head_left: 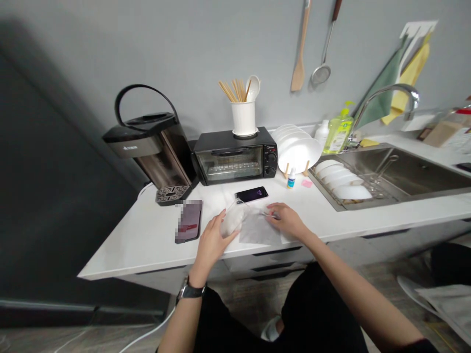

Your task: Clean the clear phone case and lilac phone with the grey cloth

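Note:
My left hand (pixel 213 238) curves its thumb and fingers around a whitish rounded, soft-looking bundle (pixel 232 220) on the white counter. Thin pale lines, perhaps strings, rise from the bundle toward a lit phone (pixel 252 194) just behind it. A thin grey sheet (pixel 259 229), cloth-like, lies flat between my hands. At its right edge my right hand (pixel 289 220) pinches with thumb and forefinger. Something thin and dark shows at those fingertips, too blurred to name. Left of my left hand lies a larger dark phone-like slab (pixel 189 221), partly pixelated.
Behind stand a water dispenser (pixel 154 147), a toaster oven (pixel 235 157) topped by a white utensil holder (pixel 244 117), and racked white plates (pixel 300 154). A small blue-labelled bottle (pixel 291 179) sits in front of them. The sink (pixel 434 179) with stacked bowls (pixel 342 179) is right.

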The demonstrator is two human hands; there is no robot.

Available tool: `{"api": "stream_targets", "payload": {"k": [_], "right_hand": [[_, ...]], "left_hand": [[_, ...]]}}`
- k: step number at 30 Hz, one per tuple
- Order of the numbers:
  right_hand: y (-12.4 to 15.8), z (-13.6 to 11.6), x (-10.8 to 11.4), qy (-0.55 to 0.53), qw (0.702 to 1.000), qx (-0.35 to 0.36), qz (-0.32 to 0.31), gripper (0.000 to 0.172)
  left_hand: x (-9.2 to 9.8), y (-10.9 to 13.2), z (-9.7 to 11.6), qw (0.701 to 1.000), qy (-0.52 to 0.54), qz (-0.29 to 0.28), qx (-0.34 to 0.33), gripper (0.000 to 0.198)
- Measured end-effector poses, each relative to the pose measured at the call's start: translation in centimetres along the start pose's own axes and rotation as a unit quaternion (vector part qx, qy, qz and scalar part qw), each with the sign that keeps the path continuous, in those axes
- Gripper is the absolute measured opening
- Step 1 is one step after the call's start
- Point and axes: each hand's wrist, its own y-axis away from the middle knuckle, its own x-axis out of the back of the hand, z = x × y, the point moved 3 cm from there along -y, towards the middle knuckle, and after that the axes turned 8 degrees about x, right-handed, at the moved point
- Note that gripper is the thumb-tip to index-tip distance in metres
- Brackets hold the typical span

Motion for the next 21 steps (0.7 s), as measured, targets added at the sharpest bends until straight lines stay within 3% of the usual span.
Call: {"api": "stream_targets", "payload": {"k": [3, 6, 8, 10, 13, 16, 21], "right_hand": [[0.1, -0.7, 3.1, -0.006, 1.0, -0.015, 0.024, 0.024], [-0.1, -2.9, 6.2, -0.003, 0.997, -0.007, 0.08, 0.032], [-0.2, -4.8, 6.8, 0.03, 0.995, 0.026, 0.094, 0.03], [0.1, -6.2, 5.5, 0.086, 0.992, 0.068, 0.064, 0.024], [1.4, -6.1, 2.1, 0.154, 0.983, 0.1, -0.029, 0.009], [3.1, -4.5, -0.5, 0.196, 0.969, 0.122, -0.091, 0.025], [4.6, -4.2, -3.3, 0.212, 0.96, 0.138, -0.119, 0.044]], "left_hand": [[-0.8, 0.1, 0.2, 1.0, 0.005, -0.018, -0.001, 0.084], [-2.3, -0.8, 2.1, 0.998, 0.013, -0.056, -0.029, 0.09], [-3.5, -1.5, 3.7, 0.994, 0.027, -0.089, -0.061, 0.096], [-4.3, -1.9, 4.9, 0.988, 0.043, -0.113, -0.1, 0.104], [-4.5, -1.7, 5.2, 0.986, 0.054, -0.113, -0.109, 0.114], [-4.0, -1.0, 4.3, 0.988, 0.072, -0.114, -0.077, 0.113], [-3.8, -0.8, 3.9, 0.984, 0.107, -0.128, -0.061, 0.114]]}}
